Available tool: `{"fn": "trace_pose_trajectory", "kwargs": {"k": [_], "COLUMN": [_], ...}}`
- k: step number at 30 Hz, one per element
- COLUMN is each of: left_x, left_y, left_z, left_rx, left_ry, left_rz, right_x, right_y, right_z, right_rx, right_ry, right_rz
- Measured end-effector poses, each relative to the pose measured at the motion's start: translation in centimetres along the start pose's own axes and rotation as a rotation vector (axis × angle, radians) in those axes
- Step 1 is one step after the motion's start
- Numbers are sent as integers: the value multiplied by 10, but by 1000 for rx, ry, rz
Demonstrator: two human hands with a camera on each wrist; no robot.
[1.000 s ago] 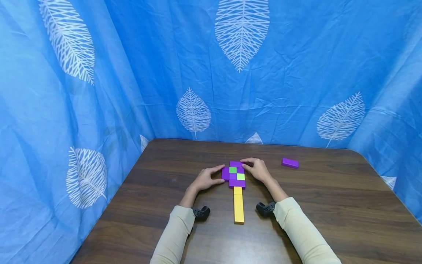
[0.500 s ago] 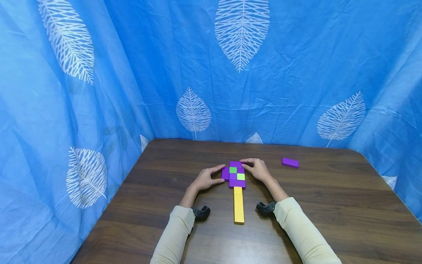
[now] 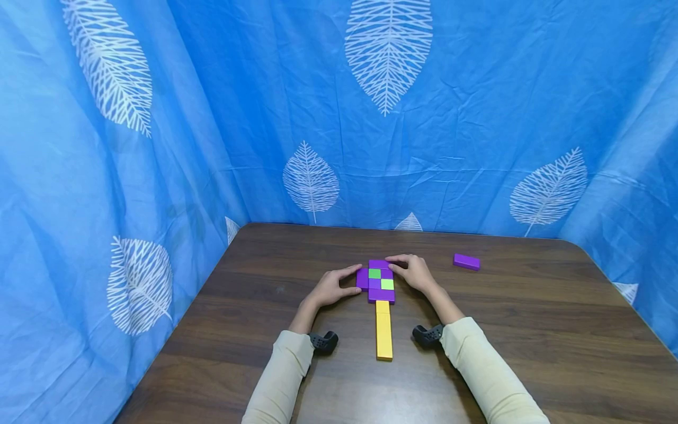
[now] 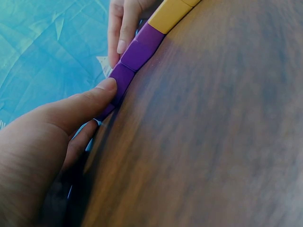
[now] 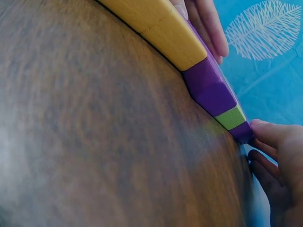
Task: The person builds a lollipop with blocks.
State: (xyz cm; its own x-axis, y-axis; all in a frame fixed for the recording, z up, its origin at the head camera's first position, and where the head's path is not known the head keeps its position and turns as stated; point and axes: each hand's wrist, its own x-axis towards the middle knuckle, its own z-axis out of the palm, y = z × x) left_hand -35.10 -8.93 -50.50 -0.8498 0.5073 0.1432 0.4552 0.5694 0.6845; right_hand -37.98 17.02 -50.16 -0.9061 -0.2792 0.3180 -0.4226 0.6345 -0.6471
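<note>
Flat purple and green blocks form a compact patch on the table, with a green block (image 3: 387,284) near its right edge. A yellow strip (image 3: 384,333) of blocks runs from its near side toward me. My left hand (image 3: 328,287) grips the purple block (image 3: 362,279) on the patch's left side, thumb at the near end and index finger at the far end. My right hand (image 3: 415,273) has thumb and index finger at the right end of the top purple block (image 3: 378,264). In the right wrist view the thumb (image 5: 269,133) touches purple; the index contact is hidden.
A loose purple block (image 3: 467,262) lies at the far right of the brown wooden table (image 3: 508,330). A blue leaf-print curtain (image 3: 455,118) hangs behind and beside the table. Black wrist devices (image 3: 323,343) sit below both wrists.
</note>
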Motion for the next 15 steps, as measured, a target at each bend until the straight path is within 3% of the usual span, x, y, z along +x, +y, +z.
{"fn": "trace_pose_trajectory", "kwargs": {"k": [15], "left_x": [0], "left_y": [1], "left_z": [0], "left_rx": [-18], "left_ry": [-13], "left_rz": [-29], "right_x": [0], "right_y": [-1], "right_z": [0], "right_rx": [-4], "right_ry": [1], "right_rz": [3]}}
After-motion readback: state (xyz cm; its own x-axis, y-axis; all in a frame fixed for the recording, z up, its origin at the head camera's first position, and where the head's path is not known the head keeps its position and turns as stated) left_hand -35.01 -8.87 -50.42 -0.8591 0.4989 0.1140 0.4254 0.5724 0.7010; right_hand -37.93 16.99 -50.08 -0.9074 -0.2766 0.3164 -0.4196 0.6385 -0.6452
